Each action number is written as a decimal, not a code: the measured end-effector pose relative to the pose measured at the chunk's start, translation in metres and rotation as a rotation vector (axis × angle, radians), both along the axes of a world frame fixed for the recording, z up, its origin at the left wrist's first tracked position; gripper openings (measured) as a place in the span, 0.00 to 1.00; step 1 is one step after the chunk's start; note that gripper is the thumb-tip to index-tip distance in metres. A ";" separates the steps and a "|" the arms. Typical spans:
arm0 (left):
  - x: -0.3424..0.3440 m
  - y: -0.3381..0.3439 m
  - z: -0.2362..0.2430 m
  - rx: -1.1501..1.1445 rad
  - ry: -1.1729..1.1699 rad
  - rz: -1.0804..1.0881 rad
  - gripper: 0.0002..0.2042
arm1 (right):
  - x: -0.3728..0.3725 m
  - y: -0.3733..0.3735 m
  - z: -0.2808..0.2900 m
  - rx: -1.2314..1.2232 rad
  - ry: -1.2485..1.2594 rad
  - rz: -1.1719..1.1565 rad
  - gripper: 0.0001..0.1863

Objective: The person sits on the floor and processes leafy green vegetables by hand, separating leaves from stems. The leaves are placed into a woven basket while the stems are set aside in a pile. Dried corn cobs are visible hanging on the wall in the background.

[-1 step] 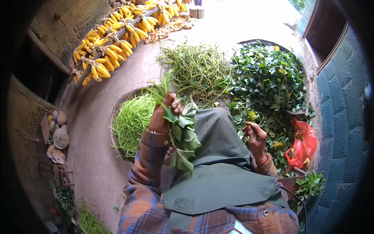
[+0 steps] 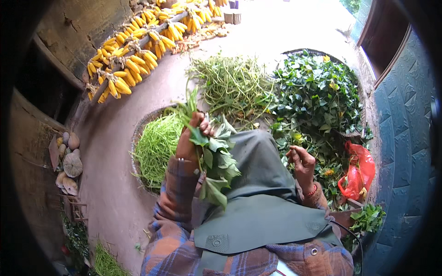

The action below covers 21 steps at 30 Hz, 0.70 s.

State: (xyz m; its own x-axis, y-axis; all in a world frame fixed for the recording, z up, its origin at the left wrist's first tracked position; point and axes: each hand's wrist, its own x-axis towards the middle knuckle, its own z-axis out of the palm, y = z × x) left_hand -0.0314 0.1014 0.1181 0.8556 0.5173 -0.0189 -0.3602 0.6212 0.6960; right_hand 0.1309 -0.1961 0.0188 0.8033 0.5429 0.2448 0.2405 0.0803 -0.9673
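My left hand (image 2: 197, 128) is closed around a bunch of leafy green stems (image 2: 220, 158). The pale stem ends stick up above the fist, while broad leaves hang below it toward my lap. To the right of my knees, my right hand (image 2: 301, 161) is raised with thumb and fingers pinched together. Whatever may be between those fingertips is too small to make out. Beside my left hand lies a round basket (image 2: 133, 145) heaped with trimmed green stems (image 2: 156, 147). A large pile of dark leafy vines (image 2: 317, 92) rises beyond my right hand.
Ahead lies a heap of bare pale-green stems (image 2: 235, 85). A crumpled red plastic bag (image 2: 361, 170) sits at the right, near loose leaves (image 2: 368, 217). Bunches of yellow corn cobs (image 2: 133, 64) hang on a pole at the upper left. Several pumpkins (image 2: 72, 164) rest along the left wall.
The stem ends above my left fist have tilted slightly left and down. The hanging leaves have shifted a little to the right. My right hand stays almost where it was.
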 end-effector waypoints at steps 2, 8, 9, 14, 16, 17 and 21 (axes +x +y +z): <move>-0.001 0.004 -0.008 -0.172 -0.171 -0.009 0.14 | 0.002 0.002 0.009 -0.017 0.008 0.040 0.10; 0.033 -0.012 -0.024 -0.318 -0.371 0.100 0.20 | 0.001 0.032 0.094 0.131 -0.200 0.058 0.22; 0.042 -0.023 -0.035 -0.268 -0.307 0.126 0.16 | -0.004 0.038 0.113 0.102 -0.380 0.053 0.26; 0.063 -0.062 -0.104 -0.414 -0.160 -0.017 0.21 | -0.026 0.063 0.107 -0.257 -0.863 0.190 0.39; 0.061 -0.078 -0.118 -0.539 -0.064 -0.010 0.24 | -0.028 0.067 0.074 -0.363 -0.788 0.222 0.40; 0.062 -0.080 -0.127 -0.571 -0.089 -0.044 0.24 | -0.030 0.066 0.065 -0.395 -0.735 0.226 0.38; 0.059 -0.079 -0.133 -0.525 -0.147 -0.091 0.25 | -0.028 0.070 0.039 -0.249 -0.471 0.253 0.24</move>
State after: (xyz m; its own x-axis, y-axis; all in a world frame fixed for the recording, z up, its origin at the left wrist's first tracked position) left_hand 0.0276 0.0228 -0.0151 0.9095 0.3942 -0.1316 -0.3587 0.9045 0.2307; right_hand 0.1028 -0.1263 0.0582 0.4771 0.7902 0.3845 0.6516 -0.0245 -0.7582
